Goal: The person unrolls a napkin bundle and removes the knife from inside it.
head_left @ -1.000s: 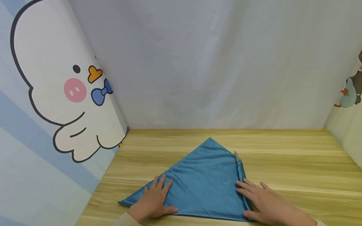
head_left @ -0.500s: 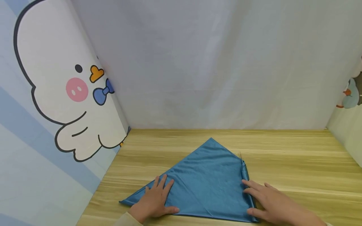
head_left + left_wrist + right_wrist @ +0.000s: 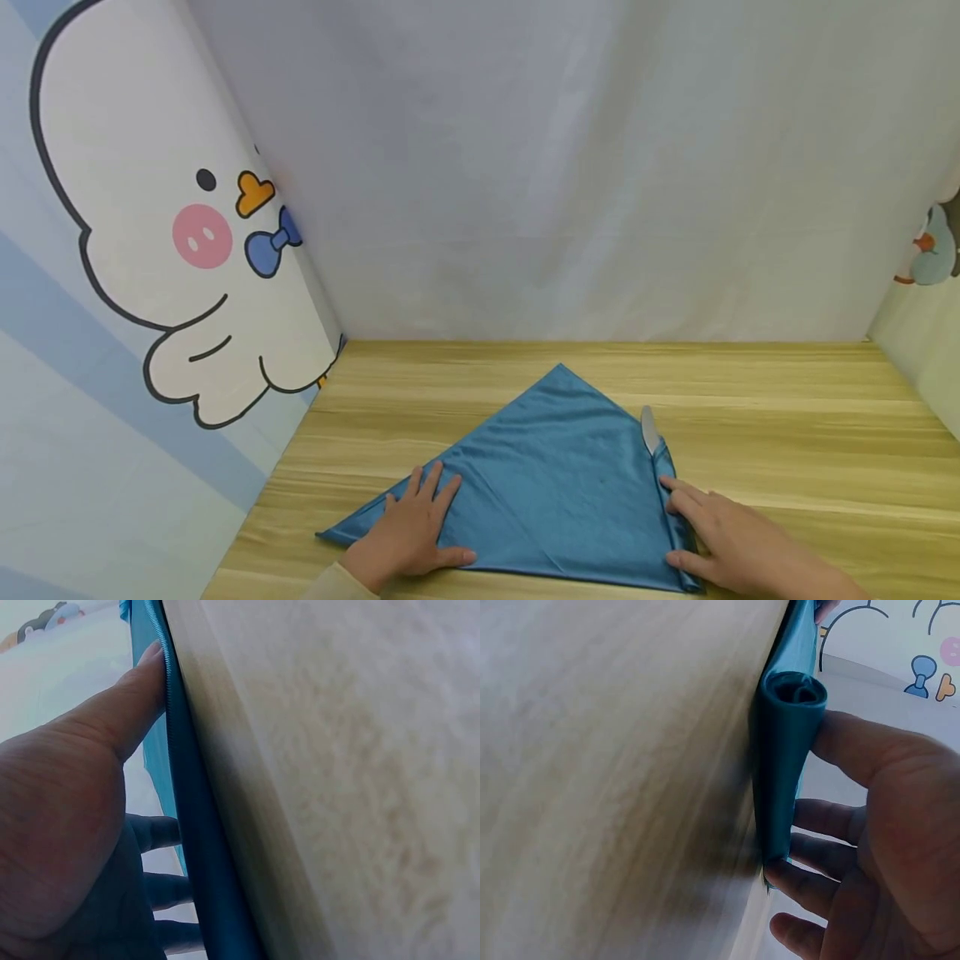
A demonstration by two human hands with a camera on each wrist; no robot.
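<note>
A shiny blue cloth (image 3: 558, 492) lies folded on the table, one corner pointing away from me. Its right edge forms a narrow roll (image 3: 678, 529), whose coiled end shows in the right wrist view. Out of the roll's far end sticks a flat silver blade (image 3: 648, 430), like a table knife's; its lower part is hidden in the cloth. My left hand (image 3: 411, 525) rests on the cloth's left part, fingers spread and thumb along the near edge. My right hand (image 3: 723, 533) touches the roll with thumb and extended, slightly bent fingers, without wrapping round it.
The wooden table (image 3: 787, 433) extends to right and left of the cloth. A pale curtain (image 3: 600, 208) hangs behind it. At the left stands a panel (image 3: 127, 250) with a cartoon bird.
My right hand has moved right with the roll, and the flat part of the cloth has grown wider as the roll turns. The blade has turned its flat side up. My left hand has stayed put.
</note>
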